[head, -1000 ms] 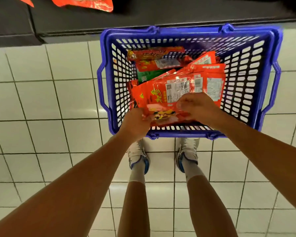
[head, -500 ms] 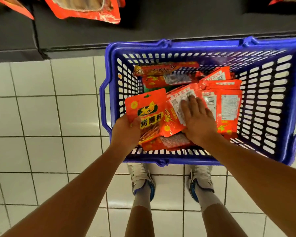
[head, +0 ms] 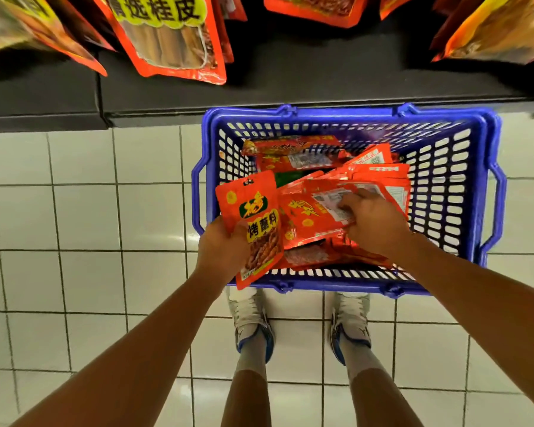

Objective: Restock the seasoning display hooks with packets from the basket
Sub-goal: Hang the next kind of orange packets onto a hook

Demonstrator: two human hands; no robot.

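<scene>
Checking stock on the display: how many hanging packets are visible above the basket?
4 at least: far left, the cinnamon packet, top centre, far right. All cropped by the frame; more hang partly hidden behind them.

Blue basket [head: 487, 143], red-orange packets [head: 379, 177]

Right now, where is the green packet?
In the head view, the green packet lies inside the blue basket, near its back left, mostly buried under red packets, just beyond the left hand's packet.

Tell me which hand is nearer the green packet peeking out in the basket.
Left, narrowly. The left hand grips an orange packet just below the green packet; the right hand pinches packets to its lower right.
</scene>
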